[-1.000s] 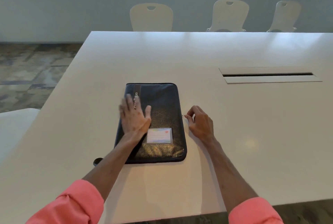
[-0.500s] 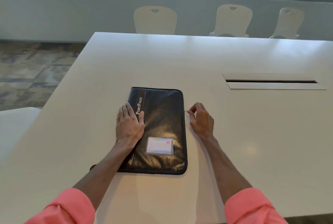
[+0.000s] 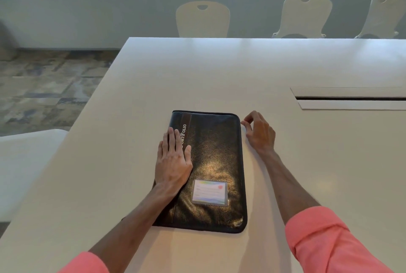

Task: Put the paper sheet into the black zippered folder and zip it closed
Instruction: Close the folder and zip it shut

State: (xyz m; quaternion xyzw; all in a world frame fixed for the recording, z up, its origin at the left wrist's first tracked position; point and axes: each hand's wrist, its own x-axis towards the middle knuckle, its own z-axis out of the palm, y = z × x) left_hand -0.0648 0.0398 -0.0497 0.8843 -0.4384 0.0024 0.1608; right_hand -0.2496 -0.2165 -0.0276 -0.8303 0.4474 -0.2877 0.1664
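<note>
Head view looks down over a wide white table (image 3: 219, 70) that fills most of what I see, with three pale chairs (image 3: 202, 20) lined along its far edge under the window wall and a long cable slot (image 3: 351, 98) cut into the top on my right.

The black zippered folder (image 3: 215, 163) lies flat on the table right in front of me, closed, its long axis running away from me toward the chairs. The near short end sits close to my side of the table; the far short end points at the window. A darker stripe with pale lettering (image 3: 183, 135) runs along its length near the left edge, reading up the folder, and a clear card pocket (image 3: 209, 192) sits on the cover toward the near end. No paper shows outside the folder.

My left hand (image 3: 173, 160) lies palm down on the left part of the cover, fingers straight and close together, pointing away from me and partly over the lettering, with the thumb spread out to the right. The forearm comes in from the lower left in a rolled coral sleeve (image 3: 87, 264).

My right hand (image 3: 260, 133) stands just beside the folder's far right corner, wrist on the table, fingers curled in with thumb and forefinger pinched together at the folder's edge. Whatever they pinch is too small to make out.
</note>
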